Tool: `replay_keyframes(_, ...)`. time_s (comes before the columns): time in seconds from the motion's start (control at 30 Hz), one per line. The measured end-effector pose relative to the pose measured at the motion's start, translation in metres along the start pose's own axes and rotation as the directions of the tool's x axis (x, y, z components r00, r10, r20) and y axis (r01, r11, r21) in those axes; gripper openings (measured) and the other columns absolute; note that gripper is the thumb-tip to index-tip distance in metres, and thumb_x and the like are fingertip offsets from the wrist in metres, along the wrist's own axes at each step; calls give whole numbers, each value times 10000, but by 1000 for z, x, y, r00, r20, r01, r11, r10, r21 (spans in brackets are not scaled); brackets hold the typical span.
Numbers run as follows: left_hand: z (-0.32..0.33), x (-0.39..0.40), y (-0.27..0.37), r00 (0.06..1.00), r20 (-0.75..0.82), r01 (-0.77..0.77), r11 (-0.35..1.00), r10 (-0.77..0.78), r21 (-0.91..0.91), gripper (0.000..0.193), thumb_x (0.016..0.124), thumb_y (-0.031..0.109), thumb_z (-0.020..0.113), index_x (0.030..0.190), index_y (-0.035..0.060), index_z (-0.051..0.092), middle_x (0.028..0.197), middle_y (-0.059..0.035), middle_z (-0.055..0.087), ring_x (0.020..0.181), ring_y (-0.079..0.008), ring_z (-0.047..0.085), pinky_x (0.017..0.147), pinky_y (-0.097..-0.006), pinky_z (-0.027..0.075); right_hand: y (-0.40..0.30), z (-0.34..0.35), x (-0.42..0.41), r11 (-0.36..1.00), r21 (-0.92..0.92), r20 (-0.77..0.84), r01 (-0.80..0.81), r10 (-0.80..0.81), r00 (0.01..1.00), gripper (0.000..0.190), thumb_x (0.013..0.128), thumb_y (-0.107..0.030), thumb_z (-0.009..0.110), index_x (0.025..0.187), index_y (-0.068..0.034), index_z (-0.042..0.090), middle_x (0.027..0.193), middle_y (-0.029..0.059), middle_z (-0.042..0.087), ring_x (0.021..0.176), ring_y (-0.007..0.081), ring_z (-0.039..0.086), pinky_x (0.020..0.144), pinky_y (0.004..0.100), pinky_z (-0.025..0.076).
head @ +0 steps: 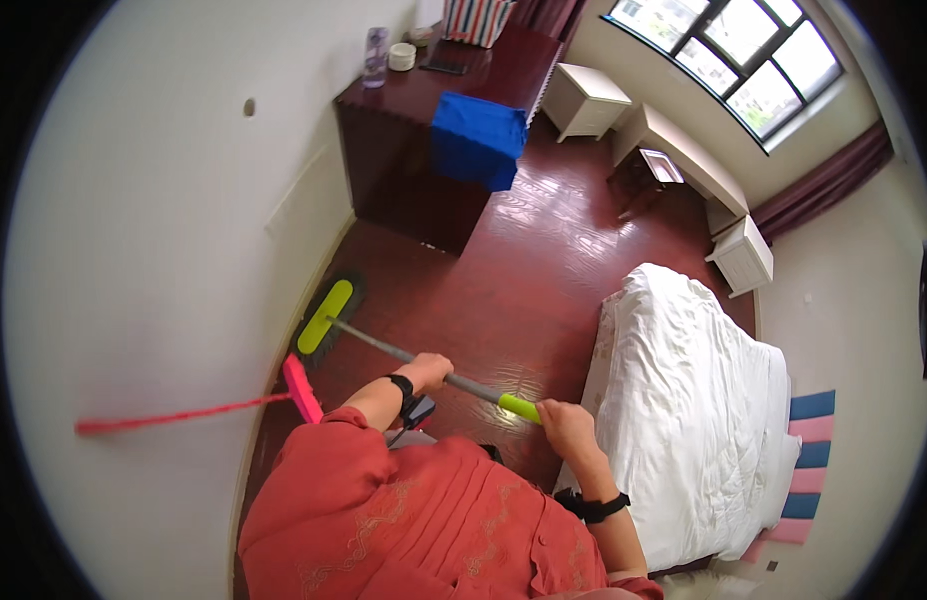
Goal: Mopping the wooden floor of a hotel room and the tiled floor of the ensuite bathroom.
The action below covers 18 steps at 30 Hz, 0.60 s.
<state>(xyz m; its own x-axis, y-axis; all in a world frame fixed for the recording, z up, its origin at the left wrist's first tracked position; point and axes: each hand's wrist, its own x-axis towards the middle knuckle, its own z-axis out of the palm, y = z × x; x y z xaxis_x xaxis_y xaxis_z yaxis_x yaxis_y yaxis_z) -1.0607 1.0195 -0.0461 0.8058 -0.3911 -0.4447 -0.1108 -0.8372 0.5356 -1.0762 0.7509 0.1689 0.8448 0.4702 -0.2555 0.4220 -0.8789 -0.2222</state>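
My left hand (427,373) grips the grey middle of a long pole (475,388). At the pole's end, my right hand (567,429) is closed around the yellow-green handle sleeve (519,408). The far end of the pole joins a yellow-green mop head (325,317) with dark grey fringe. This head rests on the dark red floor (433,300), close along the baseboard at the left. Beside it, a pink broom (303,390) stands with its red stick slanting against the white wall (156,262).
A dark red cabinet (411,172) with a blue cloth (478,139) over its edge stands ahead. To the right is a bed (681,420) with white bedding. White nightstands (742,255) (585,101) and a dark stool (643,180) are near the window (733,60).
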Motion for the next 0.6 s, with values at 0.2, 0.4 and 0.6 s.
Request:
replay_keyframes(0.2,0,16,54,952,119,-293,953,284,75,181,717,167,645,889,147,696,900,-104,682,897,-308,650,745,-435,519,4,-29,-63,981,80,-61,-179,184,981,251,919,-268,490,892,-84,660,751,167,637,729,366,618,648,466,475)
replay_keyframes(0.4,28,47,131,793,260,-584,810,552,61,219,697,177,640,914,177,669,854,-81,677,852,-294,653,709,-451,513,-15,-65,-147,860,163,-139,-484,506,851,208,883,-216,569,812,-45,664,702,185,608,673,375,600,595,451,452)
replay_keyframes(0.6,37,33,167,672,362,-702,712,646,32,151,709,165,634,852,145,680,827,-86,677,829,-300,656,689,-440,516,-39,-47,-193,741,266,-125,-617,661,740,179,880,-209,571,818,-59,645,723,166,611,679,370,591,588,457,433)
